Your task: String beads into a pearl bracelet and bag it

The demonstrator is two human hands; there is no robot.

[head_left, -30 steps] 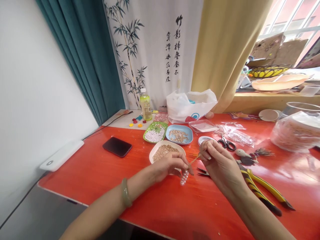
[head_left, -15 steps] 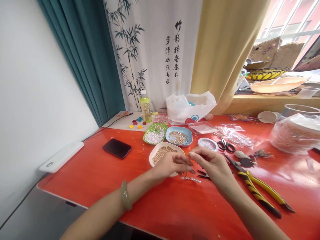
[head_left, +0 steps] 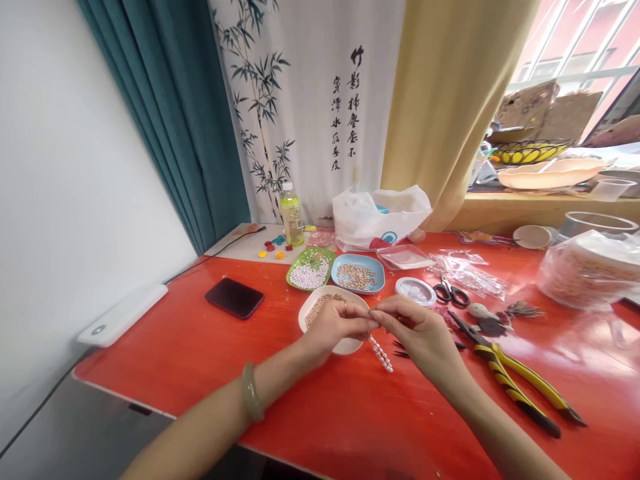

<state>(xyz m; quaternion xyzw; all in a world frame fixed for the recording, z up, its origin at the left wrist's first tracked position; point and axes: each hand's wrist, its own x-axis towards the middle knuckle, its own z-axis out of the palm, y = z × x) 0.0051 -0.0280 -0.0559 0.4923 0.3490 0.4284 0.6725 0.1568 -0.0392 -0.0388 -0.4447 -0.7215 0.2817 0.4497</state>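
Fingertip work: you had a dangling, doubled-looking strand of small, round, pearly-white beads (head_left: 382, 355) in hand.
Your left hand (head_left: 345, 327) was pinched closed, apparently gripping the strand, which hung over the glossy red tabletop (head_left: 345, 407), just beside the shallow, rounded, creamy-white dish (head_left: 349, 346). Your right hand (head_left: 420, 328) was pinched closed too, tips meeting the left's; can't tell on what. Step looked like fine handling at the strand's top; next move seemed to call for a steady left pinch.
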